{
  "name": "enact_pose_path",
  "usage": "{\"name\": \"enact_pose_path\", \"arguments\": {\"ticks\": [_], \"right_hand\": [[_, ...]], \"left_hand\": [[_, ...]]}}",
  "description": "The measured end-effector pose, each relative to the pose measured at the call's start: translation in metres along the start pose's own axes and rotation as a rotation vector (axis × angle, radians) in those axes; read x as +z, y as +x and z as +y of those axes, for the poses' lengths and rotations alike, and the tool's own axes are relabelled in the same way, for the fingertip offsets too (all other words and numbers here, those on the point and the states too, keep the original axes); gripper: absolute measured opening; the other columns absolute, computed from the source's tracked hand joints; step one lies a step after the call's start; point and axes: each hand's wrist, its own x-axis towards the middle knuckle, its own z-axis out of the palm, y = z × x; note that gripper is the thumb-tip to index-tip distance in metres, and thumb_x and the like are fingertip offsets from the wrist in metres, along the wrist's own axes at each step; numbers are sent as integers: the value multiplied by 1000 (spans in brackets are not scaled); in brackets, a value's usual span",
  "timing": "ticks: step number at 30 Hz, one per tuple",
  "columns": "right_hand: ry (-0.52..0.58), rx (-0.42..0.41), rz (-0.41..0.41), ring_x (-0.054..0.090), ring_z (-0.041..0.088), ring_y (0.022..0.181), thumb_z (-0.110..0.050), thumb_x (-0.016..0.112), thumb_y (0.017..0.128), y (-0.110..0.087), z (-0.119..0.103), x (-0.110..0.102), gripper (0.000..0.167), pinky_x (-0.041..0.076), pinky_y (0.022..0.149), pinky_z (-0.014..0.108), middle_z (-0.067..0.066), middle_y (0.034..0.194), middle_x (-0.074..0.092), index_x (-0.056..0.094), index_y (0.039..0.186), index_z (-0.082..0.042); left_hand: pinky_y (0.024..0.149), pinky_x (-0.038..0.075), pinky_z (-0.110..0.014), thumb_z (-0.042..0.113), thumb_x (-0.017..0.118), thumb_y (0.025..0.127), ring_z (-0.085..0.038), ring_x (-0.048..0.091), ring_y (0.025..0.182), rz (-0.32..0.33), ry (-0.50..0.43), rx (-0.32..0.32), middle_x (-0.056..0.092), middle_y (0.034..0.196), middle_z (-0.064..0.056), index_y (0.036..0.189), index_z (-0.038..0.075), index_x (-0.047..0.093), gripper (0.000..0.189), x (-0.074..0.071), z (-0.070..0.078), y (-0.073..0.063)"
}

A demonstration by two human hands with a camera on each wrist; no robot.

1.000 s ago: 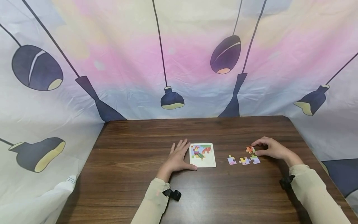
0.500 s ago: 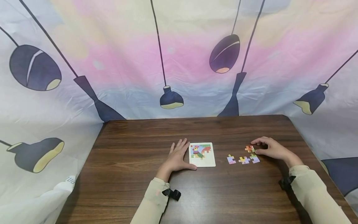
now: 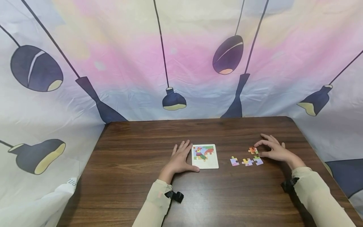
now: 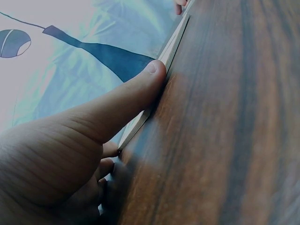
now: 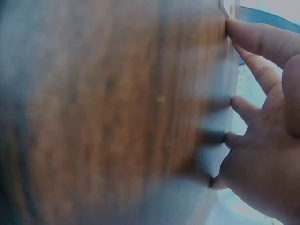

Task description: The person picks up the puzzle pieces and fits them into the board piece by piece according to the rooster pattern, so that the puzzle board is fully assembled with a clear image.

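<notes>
Leaving tabletop between, left hand touches puzzle edge, right hand pinches piece

At the orange-red puzzle piece on the surface, the right hand has spread its other fingers, which half a second ago lay bunched beside the forefinger and now stand out apart from it, farther back and to the right.
</notes>
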Motion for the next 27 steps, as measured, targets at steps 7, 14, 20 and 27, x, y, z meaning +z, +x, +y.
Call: {"name": "enact_pose_path", "arguments": {"ticks": [7, 14, 20, 27], "right_hand": [[57, 1, -23, -16, 66, 150, -15, 79, 94, -1, 4, 0, 26, -21, 99, 90, 39, 167, 8, 68, 117, -11], [57, 1, -17, -15, 66, 149, -16, 78, 95, -2, 3, 1, 26, -20, 100, 89, 40, 167, 8, 68, 118, -10], [-35, -32, 25, 7, 69, 147, -16, 82, 92, -3, -1, 1, 28, -1, 102, 92, 41, 162, 24, 73, 118, -11], [-87, -15, 64, 28, 65, 129, -16, 85, 89, -1, -7, 2, 28, 20, 88, 79, 33, 145, 41, 76, 115, -12]], "left_hand": [[129, -4, -58, 54, 92, 77, -33, 5, 163, 0, -10, 1, 17, 175, -14, 168, 7, 28, 120, 0, 1, 0], [129, -5, -58, 54, 92, 77, -34, 4, 163, -3, -16, -1, 16, 175, -14, 168, 7, 28, 120, 0, 0, 0], [129, -5, -58, 53, 92, 77, -34, 4, 163, 1, -24, 2, 16, 175, -14, 167, 6, 29, 120, 2, 0, -1], [129, -3, -59, 53, 92, 77, -35, 5, 163, 9, -23, 7, 17, 175, -15, 167, 6, 29, 120, 2, 0, -1]]}}
